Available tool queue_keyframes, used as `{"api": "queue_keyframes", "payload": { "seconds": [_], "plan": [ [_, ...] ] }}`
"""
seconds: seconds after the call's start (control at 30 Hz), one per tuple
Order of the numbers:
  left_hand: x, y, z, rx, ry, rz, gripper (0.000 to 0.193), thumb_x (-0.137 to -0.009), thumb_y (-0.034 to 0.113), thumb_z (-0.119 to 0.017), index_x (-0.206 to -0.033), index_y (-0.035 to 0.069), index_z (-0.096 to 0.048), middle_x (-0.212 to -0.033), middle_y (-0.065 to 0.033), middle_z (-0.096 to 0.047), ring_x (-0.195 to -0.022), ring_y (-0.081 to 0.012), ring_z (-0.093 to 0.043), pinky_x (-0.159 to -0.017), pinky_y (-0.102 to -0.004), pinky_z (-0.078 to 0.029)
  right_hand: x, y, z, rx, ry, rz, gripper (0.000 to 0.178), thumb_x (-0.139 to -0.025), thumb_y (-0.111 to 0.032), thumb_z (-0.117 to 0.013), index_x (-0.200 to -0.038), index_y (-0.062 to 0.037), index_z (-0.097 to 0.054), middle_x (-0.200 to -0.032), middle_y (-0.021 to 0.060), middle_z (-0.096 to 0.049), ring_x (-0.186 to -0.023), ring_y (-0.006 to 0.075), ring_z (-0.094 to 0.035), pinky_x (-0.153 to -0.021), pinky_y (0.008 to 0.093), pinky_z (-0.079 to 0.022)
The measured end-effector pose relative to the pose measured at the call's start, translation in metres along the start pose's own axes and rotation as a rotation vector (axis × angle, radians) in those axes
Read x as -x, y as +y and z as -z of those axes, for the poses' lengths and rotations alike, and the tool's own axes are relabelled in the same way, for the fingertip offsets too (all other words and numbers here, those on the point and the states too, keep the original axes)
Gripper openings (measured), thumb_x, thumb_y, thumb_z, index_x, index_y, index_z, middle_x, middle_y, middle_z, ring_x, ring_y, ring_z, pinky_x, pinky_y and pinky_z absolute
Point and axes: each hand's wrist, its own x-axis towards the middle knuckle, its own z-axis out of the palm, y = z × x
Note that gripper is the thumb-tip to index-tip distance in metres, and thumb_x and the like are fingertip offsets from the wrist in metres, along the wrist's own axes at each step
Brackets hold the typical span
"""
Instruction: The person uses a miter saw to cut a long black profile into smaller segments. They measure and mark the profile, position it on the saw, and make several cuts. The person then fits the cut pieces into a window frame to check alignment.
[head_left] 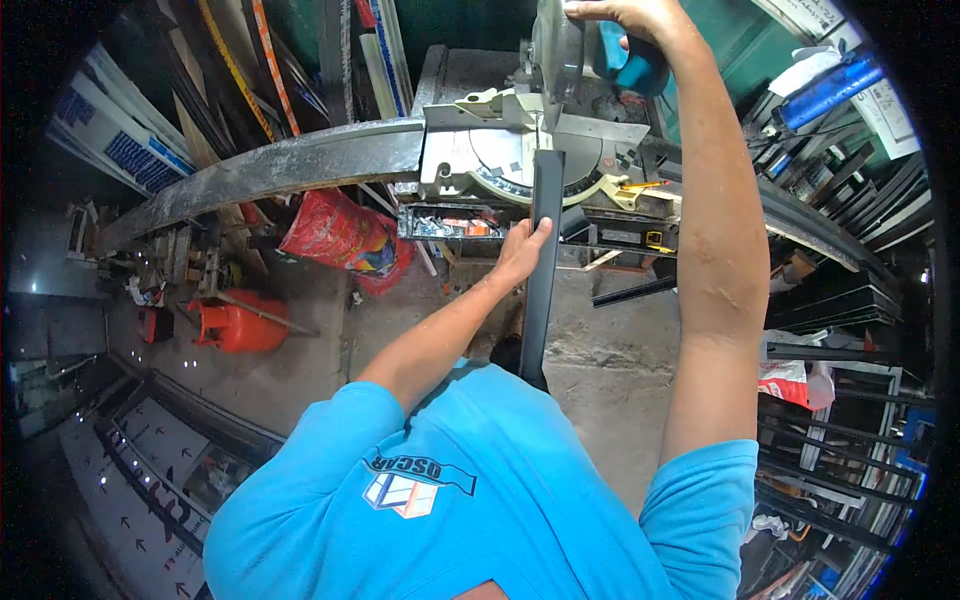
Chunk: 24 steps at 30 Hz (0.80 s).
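My left hand (pixel 522 250) is closed round a dark grey metal profile (pixel 543 270). The profile's far end lies on the round table of a miter saw (pixel 487 155), and its near end points back toward my body. At the top edge, my right hand (pixel 630 15) is on the saw head, wrapped over its teal handle (pixel 640 68). One finger stretches left to the round blade guard (pixel 560 50). The picture's edge cuts off part of this hand. Below the raised guard, the profile's end sits near the saw's fence (pixel 610 130).
A long metal support beam (pixel 300 165) runs left from the saw. A pencil (pixel 645 184) and a tape measure (pixel 655 240) lie to the right. A red sack (pixel 345 235) and an orange gas cylinder (pixel 245 322) stand on the left floor. Metal profiles (pixel 850 200) crowd the right.
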Motion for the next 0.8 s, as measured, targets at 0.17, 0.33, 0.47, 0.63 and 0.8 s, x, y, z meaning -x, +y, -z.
{"api": "queue_keyframes", "payload": {
  "seconds": [0.17,0.33,0.47,0.63,0.8],
  "plan": [
    [0.018,0.003,-0.008,0.034,0.109,-0.034,0.051,-0.104,0.047,-0.056,-0.104,-0.003,-0.066,-0.09,-0.0071,-0.066,-0.084,-0.0149,-0.058,-0.077,-0.0335,-0.048,-0.004,-0.013,-0.003,-0.027,-0.049,-0.075,0.107,-0.057,-0.032,-0.099,-0.141,0.0058,-0.046,-0.118,0.0245,-0.067,-0.09,0.0304,-0.068,-0.065,0.0428,-0.057],
    [0.035,0.006,-0.029,0.061,0.117,-0.015,0.049,-0.101,0.047,-0.06,-0.105,-0.002,-0.065,-0.083,-0.0086,-0.063,-0.08,-0.016,-0.057,-0.074,-0.034,-0.047,-0.006,-0.009,0.001,-0.046,-0.087,-0.086,0.111,-0.058,-0.029,-0.1,-0.145,0.0049,-0.042,-0.115,0.0242,-0.066,-0.09,0.0298,-0.066,-0.063,0.0433,-0.056],
    [0.039,0.007,-0.039,-0.081,0.183,-0.011,0.049,-0.101,0.047,-0.06,-0.101,-0.002,-0.065,-0.08,-0.0114,-0.064,-0.077,-0.0227,-0.062,-0.074,-0.039,-0.049,-0.009,-0.007,-0.001,-0.038,-0.07,-0.074,0.112,-0.057,-0.03,-0.101,-0.146,0.0062,-0.042,-0.118,0.0252,-0.065,-0.096,0.0305,-0.066,-0.067,0.0444,-0.056],
    [0.03,0.009,-0.039,-0.049,0.283,-0.047,0.048,-0.1,0.047,-0.062,-0.099,-0.001,-0.066,-0.079,-0.014,-0.066,-0.074,-0.027,-0.063,-0.074,-0.0418,-0.05,-0.009,-0.007,0.0,-0.061,-0.072,-0.067,0.113,-0.058,-0.031,-0.101,-0.146,0.0078,-0.041,-0.121,0.0266,-0.064,-0.099,0.0319,-0.066,-0.069,0.046,-0.057],
    [0.017,0.019,-0.03,-0.097,0.318,-0.103,0.048,-0.098,0.048,-0.063,-0.098,0.0,-0.067,-0.082,-0.0173,-0.07,-0.08,-0.0309,-0.069,-0.074,-0.0439,-0.05,-0.009,-0.008,0.0,-0.049,-0.084,-0.066,0.113,-0.059,-0.032,-0.1,-0.146,0.0083,-0.04,-0.12,0.0267,-0.064,-0.098,0.0316,-0.066,-0.068,0.0456,-0.057]
  ]
}}
